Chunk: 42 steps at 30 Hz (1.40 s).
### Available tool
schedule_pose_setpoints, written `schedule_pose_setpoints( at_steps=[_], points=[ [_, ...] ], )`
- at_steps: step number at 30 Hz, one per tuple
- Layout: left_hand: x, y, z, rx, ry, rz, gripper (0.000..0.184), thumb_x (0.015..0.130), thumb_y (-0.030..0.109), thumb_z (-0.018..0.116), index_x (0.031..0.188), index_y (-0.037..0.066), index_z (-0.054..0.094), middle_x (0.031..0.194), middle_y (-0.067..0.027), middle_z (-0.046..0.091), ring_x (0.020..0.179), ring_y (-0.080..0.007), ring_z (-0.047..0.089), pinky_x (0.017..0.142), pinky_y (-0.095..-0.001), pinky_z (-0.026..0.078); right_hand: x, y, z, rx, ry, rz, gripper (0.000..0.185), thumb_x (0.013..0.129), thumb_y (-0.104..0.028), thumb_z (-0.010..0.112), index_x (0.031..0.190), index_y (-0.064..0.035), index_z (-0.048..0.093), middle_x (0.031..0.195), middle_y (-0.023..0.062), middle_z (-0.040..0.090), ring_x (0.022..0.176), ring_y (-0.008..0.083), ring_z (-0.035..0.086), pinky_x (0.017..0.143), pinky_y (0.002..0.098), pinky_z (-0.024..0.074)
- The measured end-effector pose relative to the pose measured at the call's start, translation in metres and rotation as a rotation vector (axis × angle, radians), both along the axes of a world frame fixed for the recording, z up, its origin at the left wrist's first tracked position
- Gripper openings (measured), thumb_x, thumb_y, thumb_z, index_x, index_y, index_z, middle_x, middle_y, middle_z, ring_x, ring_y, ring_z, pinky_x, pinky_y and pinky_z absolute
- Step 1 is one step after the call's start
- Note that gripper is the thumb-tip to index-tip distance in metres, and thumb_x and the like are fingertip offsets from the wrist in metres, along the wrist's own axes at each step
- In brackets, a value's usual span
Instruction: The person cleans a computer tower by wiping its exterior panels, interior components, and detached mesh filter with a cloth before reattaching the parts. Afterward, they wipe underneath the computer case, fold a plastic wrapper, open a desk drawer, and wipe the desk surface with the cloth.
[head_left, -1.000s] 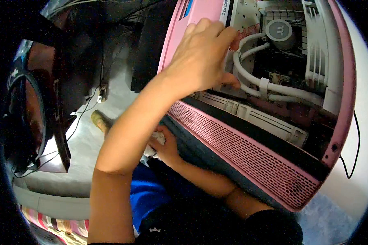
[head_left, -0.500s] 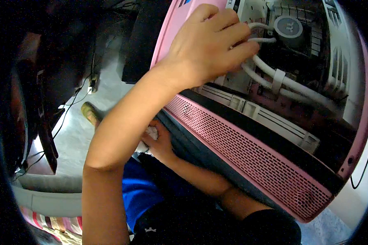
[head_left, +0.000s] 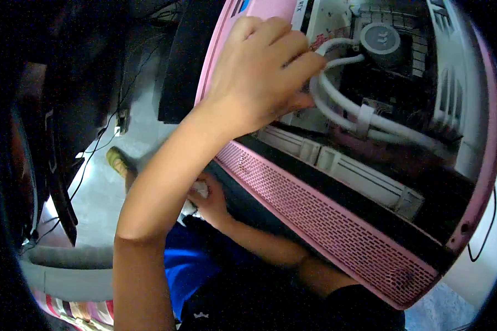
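A pink computer case with a perforated edge panel lies tilted before me, its inside exposed. My left hand is over its interior, back of the hand up, fingers curled together beside the white cooling tubes. Whatever those fingers hold, if anything, is hidden under the hand. The tubes run from a round cooler pump with a grey cap. Lower down, beneath my left forearm, my right hand is closed around a crumpled white cloth, partly hidden.
White slotted panels line the case's far right side. At left are dark furniture, a power strip and black cables on the pale floor. A foot in a yellow-green shoe shows there. Striped fabric lies bottom left.
My left hand has shifted left, a little away from the tubes. The whole view has moved slightly, so the case appears lower and further left. My right hand keeps the white cloth.
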<state>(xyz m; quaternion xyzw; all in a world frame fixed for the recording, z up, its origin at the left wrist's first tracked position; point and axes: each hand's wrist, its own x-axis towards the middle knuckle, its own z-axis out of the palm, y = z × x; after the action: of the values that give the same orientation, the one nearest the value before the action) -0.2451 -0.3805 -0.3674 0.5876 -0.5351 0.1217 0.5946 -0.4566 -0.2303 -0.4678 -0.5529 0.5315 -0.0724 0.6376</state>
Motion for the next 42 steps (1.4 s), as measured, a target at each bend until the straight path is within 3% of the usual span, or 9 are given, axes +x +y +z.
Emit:
schedule_pose_setpoints(
  at_steps=[4,9,12,15,21,28,32,35,42],
  points=[
    [0.018,0.020,0.000,0.120,0.175,-0.005,0.043,0.052,0.028,0.077,0.089,0.012,0.060,0.088,-0.0037,0.053,0.087,-0.0250,0.051,0.073,-0.0366,0.037,0.002,-0.017,0.007,0.074,0.030,0.072,0.027,0.079,-0.012,0.068,0.100,-0.0038,0.054,0.087,0.0045,0.060,0.078,0.0111,0.056,0.070,0.0271,0.0477],
    [0.019,0.074,-0.014,0.235,0.563,0.160,0.010,0.080,0.012,0.064,0.081,0.002,0.065,0.069,-0.0082,0.056,0.060,-0.0165,0.051,0.054,-0.0254,0.039,0.013,-0.020,0.012,0.196,0.050,0.032,0.024,0.079,-0.013,0.069,0.098,-0.0046,0.056,0.088,0.0035,0.060,0.078,0.0101,0.056,0.070,0.0258,0.0468],
    [0.015,0.106,-0.026,0.375,0.644,0.332,0.023,0.093,0.017,0.048,0.090,0.002,0.065,0.072,-0.0035,0.056,0.061,-0.0114,0.047,0.054,-0.0223,0.036,0.021,-0.020,0.015,0.211,0.037,0.011,0.023,0.079,-0.013,0.068,0.098,-0.0049,0.056,0.089,0.0033,0.060,0.079,0.0104,0.056,0.070,0.0255,0.0462],
    [0.003,0.126,-0.039,0.293,0.839,0.446,0.025,0.092,0.014,0.049,0.114,0.005,0.059,0.085,-0.0042,0.057,0.068,-0.0098,0.045,0.061,-0.0201,0.037,0.024,-0.020,0.016,0.147,0.075,0.082,0.023,0.080,-0.012,0.067,0.099,-0.0050,0.056,0.089,0.0031,0.059,0.080,0.0109,0.056,0.071,0.0257,0.0458],
    [-0.004,0.139,-0.044,0.421,0.621,0.522,0.032,0.082,-0.006,0.054,0.111,0.005,0.061,0.081,-0.0077,0.060,0.063,-0.0156,0.051,0.062,-0.0260,0.044,0.028,-0.022,0.014,0.081,0.064,0.128,0.020,0.083,-0.015,0.063,0.099,-0.0048,0.056,0.088,0.0024,0.058,0.082,0.0109,0.054,0.075,0.0260,0.0443],
    [-0.031,0.162,-0.062,0.633,0.838,0.202,0.029,0.093,0.022,0.047,0.099,0.000,0.063,0.078,-0.0135,0.060,0.072,-0.0224,0.058,0.064,-0.0295,0.045,0.012,-0.024,-0.006,0.051,0.094,0.093,0.020,0.087,-0.021,0.059,0.099,-0.0055,0.057,0.090,0.0010,0.057,0.082,0.0098,0.052,0.076,0.0247,0.0422],
    [-0.043,0.175,-0.083,0.562,0.701,0.139,0.027,0.092,0.017,0.045,0.100,-0.002,0.062,0.076,-0.0123,0.059,0.070,-0.0201,0.056,0.066,-0.0272,0.042,-0.003,-0.021,-0.022,0.062,0.061,0.025,0.019,0.087,-0.022,0.059,0.099,-0.0068,0.057,0.090,0.0000,0.056,0.082,0.0089,0.051,0.075,0.0240,0.0421],
    [-0.052,0.181,-0.081,0.621,1.094,0.271,0.026,0.093,0.011,0.041,0.108,-0.001,0.058,0.073,-0.0082,0.058,0.072,-0.0135,0.053,0.067,-0.0242,0.041,-0.010,-0.022,-0.026,0.143,0.149,-0.020,0.020,0.087,-0.023,0.060,0.099,-0.0076,0.057,0.090,-0.0007,0.055,0.082,0.0085,0.051,0.074,0.0236,0.0423],
    [0.003,0.165,-0.039,0.060,0.810,0.639,0.039,0.087,-0.005,0.044,0.125,-0.007,0.037,0.121,-0.0200,0.049,0.096,-0.0183,0.053,0.083,-0.0264,0.043,-0.014,-0.024,-0.025,0.147,0.078,-0.022,0.022,0.085,-0.023,0.062,0.100,-0.0071,0.057,0.090,0.0006,0.056,0.082,0.0097,0.051,0.074,0.0240,0.0429]
  ],
)
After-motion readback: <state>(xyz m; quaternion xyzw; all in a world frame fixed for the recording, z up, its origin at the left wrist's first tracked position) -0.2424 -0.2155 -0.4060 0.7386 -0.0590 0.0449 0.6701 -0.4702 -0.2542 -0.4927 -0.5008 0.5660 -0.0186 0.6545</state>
